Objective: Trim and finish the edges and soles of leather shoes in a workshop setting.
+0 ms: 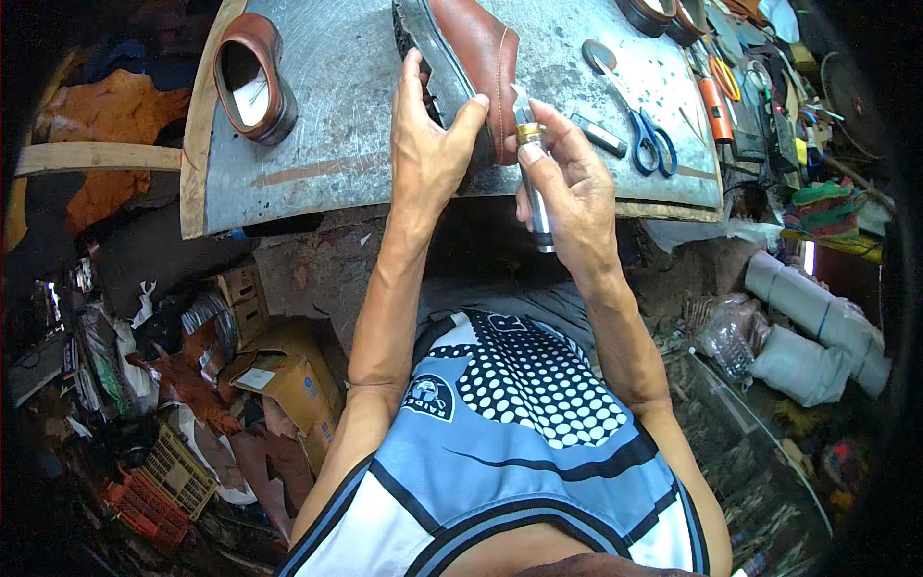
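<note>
A brown leather shoe [479,58] lies tilted on the metal-topped table, its dark sole facing left. My left hand [428,144] grips it near the heel, fingers along the sole and thumb against the leather upper. In my right hand [574,178] is a silver cylindrical tool [536,197] with a brass collar and a pale pointed tip. The tip stands close beside the shoe's heel; whether it touches the leather I cannot tell. Blue-handled scissors [654,142] and a small dark block [598,135] lie just right of that hand.
Another brown shoe [252,82] stands on the table [327,115] at left, and more shoes [649,13] sit at the far right. A dark round disc [598,56] lies near the scissors. An orange-handled tool [714,109] is at the right edge. Below left stands a cardboard box [298,385].
</note>
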`<state>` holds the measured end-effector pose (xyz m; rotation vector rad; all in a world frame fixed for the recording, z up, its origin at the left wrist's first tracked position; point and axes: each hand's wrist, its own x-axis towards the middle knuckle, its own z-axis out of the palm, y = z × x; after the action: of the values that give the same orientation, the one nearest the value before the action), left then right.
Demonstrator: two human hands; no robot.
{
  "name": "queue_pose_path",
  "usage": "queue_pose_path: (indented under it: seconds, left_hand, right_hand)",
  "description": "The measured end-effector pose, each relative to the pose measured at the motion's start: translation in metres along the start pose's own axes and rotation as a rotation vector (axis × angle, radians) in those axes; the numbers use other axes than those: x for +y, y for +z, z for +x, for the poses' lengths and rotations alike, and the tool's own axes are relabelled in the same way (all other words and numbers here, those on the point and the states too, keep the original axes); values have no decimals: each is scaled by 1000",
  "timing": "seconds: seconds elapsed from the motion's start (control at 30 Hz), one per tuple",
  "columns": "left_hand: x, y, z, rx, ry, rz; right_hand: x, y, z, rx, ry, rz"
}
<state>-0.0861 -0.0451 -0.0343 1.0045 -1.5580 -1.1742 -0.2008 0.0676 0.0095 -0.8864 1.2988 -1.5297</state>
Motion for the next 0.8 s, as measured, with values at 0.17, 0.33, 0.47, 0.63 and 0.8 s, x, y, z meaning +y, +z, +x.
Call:
queue_pose_path:
  seconds: [0.17,0.33,0.47,0.63,0.8]
  left_hand:
    - [7,5,8,102,93,253]
    - [14,-5,9,129,-24,110]
    - [17,-8,5,78,-22,158]
    - [6,-16,-11,-92,-9,140]
    - [3,-20,-26,-235,99,269]
  right_hand:
    - [0,-1,-3,-3,4,-17]
    - [2,-2,-5,2,4,-114]
    - [3,-3,-4,12,-5,-117]
    - [-2,-5,-6,36,-6,-127]
    - [1,-10,-3,-7,-116,-384]
